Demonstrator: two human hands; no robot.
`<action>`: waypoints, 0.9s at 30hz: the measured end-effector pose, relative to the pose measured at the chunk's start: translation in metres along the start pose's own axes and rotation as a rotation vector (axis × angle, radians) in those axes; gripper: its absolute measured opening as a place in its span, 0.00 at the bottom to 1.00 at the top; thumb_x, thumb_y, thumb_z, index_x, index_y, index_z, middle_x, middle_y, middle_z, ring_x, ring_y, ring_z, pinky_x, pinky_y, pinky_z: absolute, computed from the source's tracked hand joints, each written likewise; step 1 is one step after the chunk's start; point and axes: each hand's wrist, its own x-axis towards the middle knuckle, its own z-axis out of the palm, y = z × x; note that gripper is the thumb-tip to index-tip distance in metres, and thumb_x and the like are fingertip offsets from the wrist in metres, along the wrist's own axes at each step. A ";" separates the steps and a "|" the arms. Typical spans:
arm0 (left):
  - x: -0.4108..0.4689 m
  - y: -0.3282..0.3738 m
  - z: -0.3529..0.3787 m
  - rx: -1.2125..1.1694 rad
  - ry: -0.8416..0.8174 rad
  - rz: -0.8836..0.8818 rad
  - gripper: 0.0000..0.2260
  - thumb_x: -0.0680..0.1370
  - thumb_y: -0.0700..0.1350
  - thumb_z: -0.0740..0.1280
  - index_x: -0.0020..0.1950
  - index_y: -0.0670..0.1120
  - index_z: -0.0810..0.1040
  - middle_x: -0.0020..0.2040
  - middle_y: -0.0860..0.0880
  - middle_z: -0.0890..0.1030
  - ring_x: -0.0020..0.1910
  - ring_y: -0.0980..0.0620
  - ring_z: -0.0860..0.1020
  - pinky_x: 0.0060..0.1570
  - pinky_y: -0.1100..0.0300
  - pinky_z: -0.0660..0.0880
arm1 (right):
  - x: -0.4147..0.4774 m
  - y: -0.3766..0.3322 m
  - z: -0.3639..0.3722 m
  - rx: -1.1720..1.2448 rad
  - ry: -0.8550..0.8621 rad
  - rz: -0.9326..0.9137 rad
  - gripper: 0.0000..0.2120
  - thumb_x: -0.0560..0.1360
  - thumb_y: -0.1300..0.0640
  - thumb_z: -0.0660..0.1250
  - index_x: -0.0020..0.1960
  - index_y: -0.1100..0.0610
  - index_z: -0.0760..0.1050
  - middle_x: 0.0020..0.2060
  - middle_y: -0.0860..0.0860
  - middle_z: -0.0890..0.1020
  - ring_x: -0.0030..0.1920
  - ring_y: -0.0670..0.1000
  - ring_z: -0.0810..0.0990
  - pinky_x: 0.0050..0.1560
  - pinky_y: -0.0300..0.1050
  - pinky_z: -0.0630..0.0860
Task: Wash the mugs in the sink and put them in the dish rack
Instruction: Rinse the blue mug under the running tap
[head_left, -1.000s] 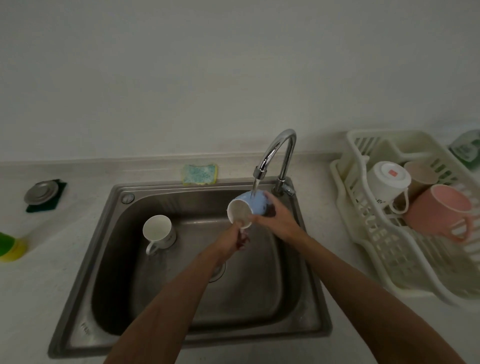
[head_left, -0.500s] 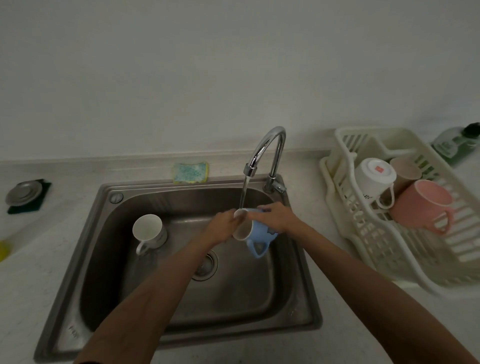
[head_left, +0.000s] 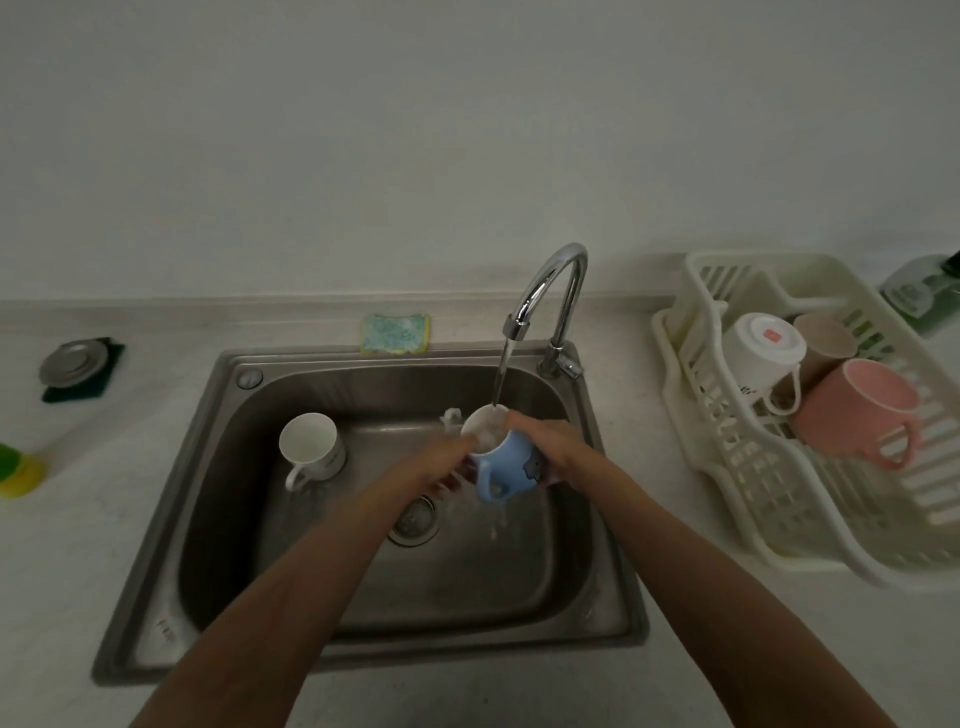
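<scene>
Over the steel sink (head_left: 218, 467) I hold a blue mug (head_left: 506, 465) under the running tap (head_left: 545, 291). Water falls into its open mouth, which tilts up and away from me; the handle points down toward me. My right hand (head_left: 550, 449) grips the mug's right side. My left hand (head_left: 441, 462) touches its left side near the rim. A white mug (head_left: 311, 452) stands upright on the sink floor at the left. At the right, the cream dish rack (head_left: 779, 493) holds a white mug (head_left: 761, 358), a beige mug (head_left: 823, 343) and a pink mug (head_left: 857, 410).
A green and yellow sponge (head_left: 396, 332) lies behind the sink. A metal sink plug on a dark pad (head_left: 75, 364) and a yellow-green bottle (head_left: 15, 467) are on the counter at the left. A green bottle (head_left: 924, 296) stands behind the rack. The drain (head_left: 413, 519) is open.
The blue mug has turned from lying sideways under the tap to mouth-up with its handle downward, and now catches the water. Both hands shifted slightly lower in the sink.
</scene>
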 end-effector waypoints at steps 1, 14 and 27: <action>-0.003 -0.004 0.003 -0.177 -0.050 -0.067 0.20 0.79 0.59 0.58 0.53 0.43 0.78 0.43 0.47 0.82 0.31 0.54 0.73 0.28 0.64 0.67 | 0.002 0.006 0.005 0.023 0.039 -0.017 0.20 0.74 0.40 0.68 0.53 0.56 0.76 0.49 0.58 0.80 0.45 0.53 0.79 0.47 0.49 0.79; -0.019 -0.002 -0.001 0.194 0.276 0.090 0.17 0.83 0.52 0.54 0.55 0.41 0.76 0.35 0.48 0.78 0.31 0.51 0.80 0.30 0.64 0.72 | 0.030 0.002 0.054 0.061 0.002 -0.033 0.11 0.79 0.65 0.60 0.59 0.70 0.74 0.51 0.66 0.80 0.44 0.61 0.81 0.41 0.54 0.82; 0.002 0.009 -0.023 0.882 0.549 0.260 0.18 0.81 0.56 0.58 0.49 0.43 0.79 0.45 0.45 0.82 0.41 0.49 0.78 0.38 0.57 0.68 | 0.039 -0.012 0.032 -0.742 0.291 -0.612 0.12 0.79 0.57 0.61 0.56 0.60 0.79 0.50 0.58 0.83 0.53 0.58 0.80 0.53 0.50 0.75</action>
